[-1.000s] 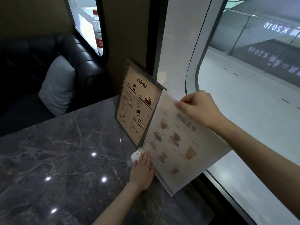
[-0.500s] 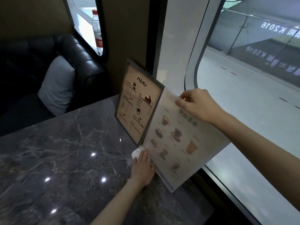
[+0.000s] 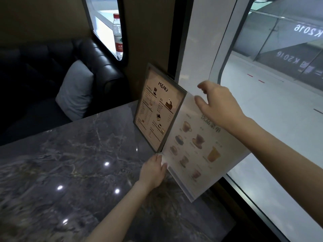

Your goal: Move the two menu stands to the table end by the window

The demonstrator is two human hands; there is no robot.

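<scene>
Two menu stands are upright at the window end of the grey marble table [image 3: 73, 165]. The dark-framed stand [image 3: 157, 109], headed "MENU", leans near the wall pillar. Beside it on the right is the clear acrylic stand [image 3: 197, 151] with drink pictures, its near corner reaching the table's edge. My left hand [image 3: 153, 172] lies flat on the table, fingertips touching the clear stand's lower left corner. Just in front of that stand's top edge is my right hand [image 3: 218, 103], fingers spread and gripping nothing.
A black leather sofa [image 3: 97, 56] with a grey cushion [image 3: 75, 91] sits beyond the table's far side. A water bottle [image 3: 118, 34] stands on the window ledge behind it. The large window glass [image 3: 262, 110] runs close along the right.
My right hand has let go of the clear stand's top edge and spread its fingers. My left hand has slid forward over the stand's lower corner. The stand now stands a little more upright.
</scene>
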